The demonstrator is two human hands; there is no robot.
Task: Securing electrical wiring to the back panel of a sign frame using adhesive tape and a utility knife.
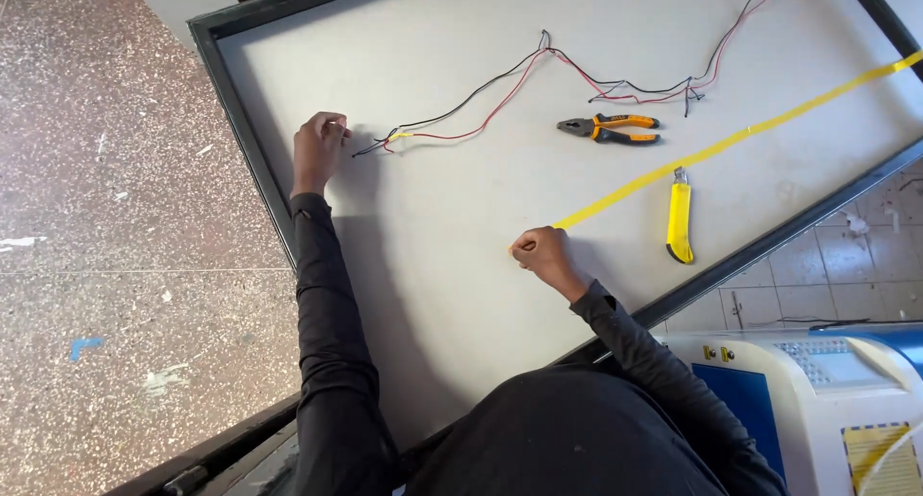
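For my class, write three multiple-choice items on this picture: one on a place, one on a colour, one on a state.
1. Where is the knife?
A. right of the right hand
B. beside the left hand
C. on the floor

2. What colour is the tape?
A. blue
B. yellow
C. green

3. How are the pliers?
A. held by the left hand
B. gripping the wires
C. lying untouched on the panel

Key: 1 A, it lies just below the tape, right of that hand. 2 B, the strip is yellow. 3 C, no hand is near them.

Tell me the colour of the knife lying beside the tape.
Yellow; the knife shows best in the head view.
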